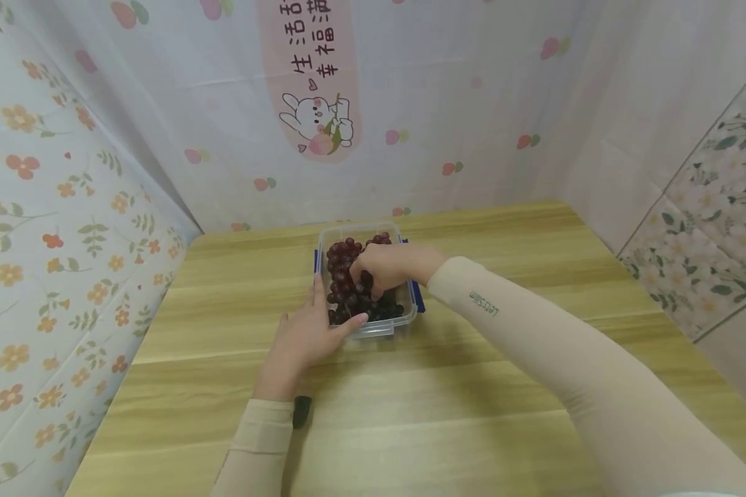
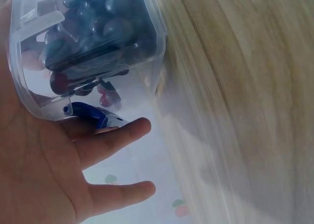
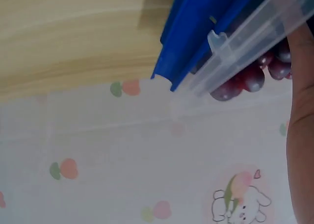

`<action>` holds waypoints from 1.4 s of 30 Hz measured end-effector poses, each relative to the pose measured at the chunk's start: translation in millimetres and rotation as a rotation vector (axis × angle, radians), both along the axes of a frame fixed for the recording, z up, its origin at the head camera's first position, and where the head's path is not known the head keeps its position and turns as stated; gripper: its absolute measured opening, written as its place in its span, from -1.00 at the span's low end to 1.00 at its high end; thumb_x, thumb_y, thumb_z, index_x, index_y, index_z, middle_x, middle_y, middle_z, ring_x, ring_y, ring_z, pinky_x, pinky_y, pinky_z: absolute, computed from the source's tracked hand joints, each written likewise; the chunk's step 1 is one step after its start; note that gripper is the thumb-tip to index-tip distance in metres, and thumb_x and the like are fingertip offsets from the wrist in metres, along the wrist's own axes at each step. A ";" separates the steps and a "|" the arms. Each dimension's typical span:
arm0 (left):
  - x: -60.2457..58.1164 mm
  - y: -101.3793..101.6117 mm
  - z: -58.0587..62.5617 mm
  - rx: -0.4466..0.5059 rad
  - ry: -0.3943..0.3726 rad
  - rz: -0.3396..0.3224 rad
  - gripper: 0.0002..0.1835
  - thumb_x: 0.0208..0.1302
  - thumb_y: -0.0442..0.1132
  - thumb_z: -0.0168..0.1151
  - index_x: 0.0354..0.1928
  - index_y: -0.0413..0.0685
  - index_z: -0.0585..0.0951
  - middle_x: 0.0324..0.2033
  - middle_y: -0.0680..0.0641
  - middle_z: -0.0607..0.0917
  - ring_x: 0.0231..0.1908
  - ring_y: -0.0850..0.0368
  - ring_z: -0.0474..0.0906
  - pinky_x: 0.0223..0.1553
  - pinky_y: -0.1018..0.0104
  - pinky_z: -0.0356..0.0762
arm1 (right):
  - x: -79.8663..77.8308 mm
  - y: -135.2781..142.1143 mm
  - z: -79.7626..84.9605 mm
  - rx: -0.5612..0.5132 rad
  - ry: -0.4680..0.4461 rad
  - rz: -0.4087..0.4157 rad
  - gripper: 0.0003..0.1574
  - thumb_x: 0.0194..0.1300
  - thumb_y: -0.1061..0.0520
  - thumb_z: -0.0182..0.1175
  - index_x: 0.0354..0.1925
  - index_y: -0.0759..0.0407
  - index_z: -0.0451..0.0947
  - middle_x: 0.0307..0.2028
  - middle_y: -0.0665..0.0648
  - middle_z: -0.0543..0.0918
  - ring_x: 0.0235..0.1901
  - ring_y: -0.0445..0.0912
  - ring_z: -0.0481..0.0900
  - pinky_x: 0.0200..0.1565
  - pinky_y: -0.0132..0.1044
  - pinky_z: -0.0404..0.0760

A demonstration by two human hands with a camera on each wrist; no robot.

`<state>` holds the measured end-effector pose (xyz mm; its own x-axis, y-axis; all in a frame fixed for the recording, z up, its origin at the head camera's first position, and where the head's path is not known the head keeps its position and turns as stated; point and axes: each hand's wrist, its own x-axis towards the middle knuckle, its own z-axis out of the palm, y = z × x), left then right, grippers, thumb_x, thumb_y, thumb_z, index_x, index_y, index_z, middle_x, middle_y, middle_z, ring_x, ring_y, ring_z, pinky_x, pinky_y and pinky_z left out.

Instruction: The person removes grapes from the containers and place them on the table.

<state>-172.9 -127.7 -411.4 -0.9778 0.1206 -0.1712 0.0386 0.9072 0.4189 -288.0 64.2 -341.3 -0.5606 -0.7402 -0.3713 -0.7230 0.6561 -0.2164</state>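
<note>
A clear plastic food container (image 1: 373,330) stands on the table, filled with dark red grapes (image 1: 342,266). My right hand (image 1: 388,268) reaches over its right side and down among the fruit, with fingers curled around part of a bunch; its fingertips are hidden. At the front left corner, my left hand (image 1: 313,328) rests against the container, thumb along the front rim and fingers straight along the left side. In the left wrist view, two fingers (image 2: 115,143) stretch out spread below a blue latch (image 2: 88,113).
Blue clip flaps (image 1: 419,298) hang unfastened at the container's sides, one large in the right wrist view. A wooden-patterned table (image 1: 503,386) lies beneath. A printed curtain (image 1: 472,103) rises behind it. A small dark object (image 1: 301,412) lies beside the left wrist.
</note>
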 end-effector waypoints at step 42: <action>-1.4 1.3 3.9 -0.027 -0.034 -0.016 0.49 0.13 0.85 -0.22 0.71 -0.11 -0.43 0.66 -0.28 0.15 0.41 -0.32 0.55 0.51 -0.55 0.11 | 4.8 -7.5 11.9 0.129 0.005 0.040 -0.35 0.39 0.10 0.46 0.39 0.06 0.58 0.28 0.09 0.70 0.27 -0.02 0.65 0.31 -0.08 0.67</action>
<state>-174.3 -126.4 -407.5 -0.9695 0.1308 -0.2074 0.0392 0.9175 0.3957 -283.2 56.7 -329.4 -0.5338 -0.7083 -0.4619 -0.7498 0.6490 -0.1287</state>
